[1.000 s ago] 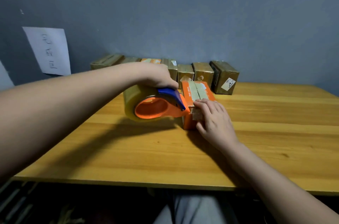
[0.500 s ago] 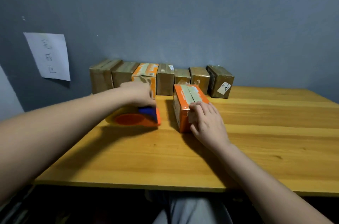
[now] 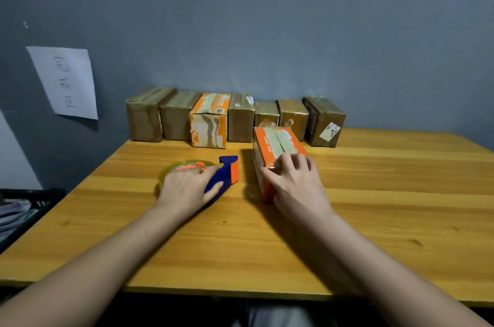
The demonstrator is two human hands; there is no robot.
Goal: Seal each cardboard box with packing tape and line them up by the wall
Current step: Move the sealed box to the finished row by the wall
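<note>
Tape dispenser (image 3: 213,179) flat on table (image 3: 374,219), L hand (image 3: 184,190) resting on it, fingers loose. R hand (image 3: 296,187) presses tape end onto orange box (image 3: 270,150), fingers curled over edge. Risk: tape lifts w/ weak press.

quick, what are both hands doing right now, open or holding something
Left hand: fingers laid over the tape dispenser lying on the table; a firm grip cannot be told.
Right hand: fingers curled on the near end of the orange box.
</note>
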